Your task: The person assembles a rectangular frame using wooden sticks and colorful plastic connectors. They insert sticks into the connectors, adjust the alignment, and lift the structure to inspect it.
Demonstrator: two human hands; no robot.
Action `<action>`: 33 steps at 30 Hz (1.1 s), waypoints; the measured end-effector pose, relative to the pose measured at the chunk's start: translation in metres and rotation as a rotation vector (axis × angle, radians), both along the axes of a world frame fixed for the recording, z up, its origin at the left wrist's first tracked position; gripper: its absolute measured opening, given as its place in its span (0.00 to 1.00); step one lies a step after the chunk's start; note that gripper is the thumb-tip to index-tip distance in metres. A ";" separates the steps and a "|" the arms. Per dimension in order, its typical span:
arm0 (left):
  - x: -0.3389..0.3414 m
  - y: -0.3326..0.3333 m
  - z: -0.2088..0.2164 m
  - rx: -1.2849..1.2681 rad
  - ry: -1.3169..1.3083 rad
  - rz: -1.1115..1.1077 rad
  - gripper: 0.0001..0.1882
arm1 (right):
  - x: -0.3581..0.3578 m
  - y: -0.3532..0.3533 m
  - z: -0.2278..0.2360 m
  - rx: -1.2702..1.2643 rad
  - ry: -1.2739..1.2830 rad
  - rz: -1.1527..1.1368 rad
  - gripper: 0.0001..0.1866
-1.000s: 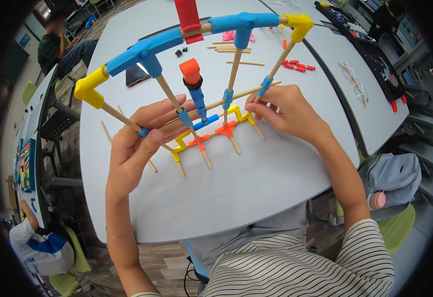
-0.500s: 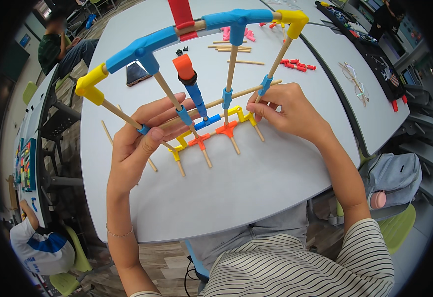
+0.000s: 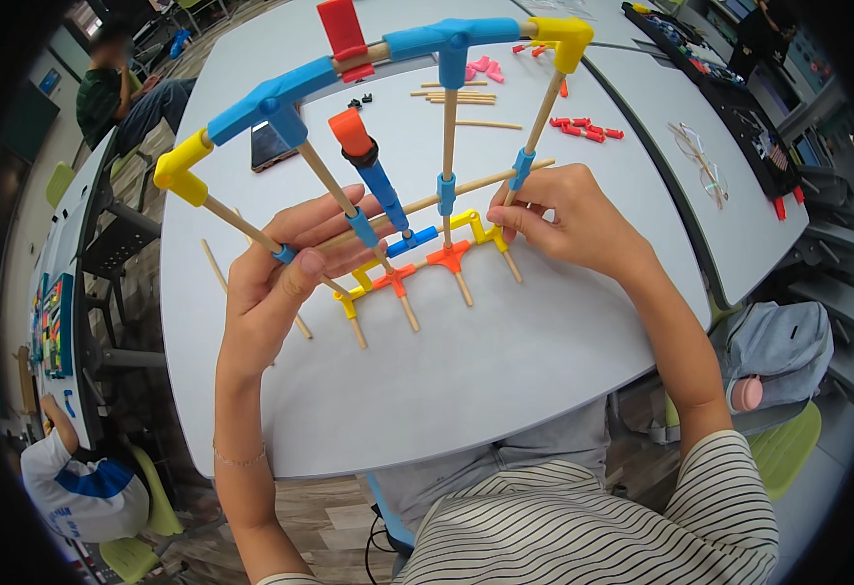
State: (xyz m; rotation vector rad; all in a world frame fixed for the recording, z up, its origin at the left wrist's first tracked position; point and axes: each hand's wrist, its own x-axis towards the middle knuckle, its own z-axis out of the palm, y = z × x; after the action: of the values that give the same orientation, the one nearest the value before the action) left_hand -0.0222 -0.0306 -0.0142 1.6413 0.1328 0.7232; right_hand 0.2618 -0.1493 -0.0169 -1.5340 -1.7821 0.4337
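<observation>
A frame of wooden dowels and plastic connectors stands upright on the table before me. Blue tee connectors point(image 3: 452, 41) and a yellow elbow connector point(image 3: 565, 39) run along its top, with a red clip point(image 3: 343, 29) between. My left hand point(image 3: 280, 263) wraps round the frame's left side, its thumb at a small blue connector point(image 3: 285, 254) and its fingers behind the long crosswise dowel point(image 3: 417, 204). My right hand point(image 3: 563, 214) pinches the right upright dowel just under another blue connector point(image 3: 521, 168). Orange connectors point(image 3: 449, 255) sit low on the frame, near a blue post with an orange tip point(image 3: 349, 131).
Loose dowels point(image 3: 456, 97), pink pieces point(image 3: 485, 68) and red connectors point(image 3: 588, 129) lie farther back on the white table point(image 3: 378, 409). A dark phone point(image 3: 271, 146) is behind the frame. Glasses point(image 3: 700, 161) rest on the right table. Two people sit at the left.
The frame's top has tilted slightly to the left, and the red clip and orange-tipped post have shifted with it. Both hands keep their hold.
</observation>
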 end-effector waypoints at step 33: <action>0.000 -0.009 0.012 -0.018 0.058 -0.046 0.22 | -0.036 -0.006 0.042 0.230 -0.191 0.026 0.12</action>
State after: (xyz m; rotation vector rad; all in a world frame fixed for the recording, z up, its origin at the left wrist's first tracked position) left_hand -0.0225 -0.0391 -0.0022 1.6440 0.1419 0.6379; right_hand 0.2256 -0.1554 0.0252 -1.4292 -1.9251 0.0909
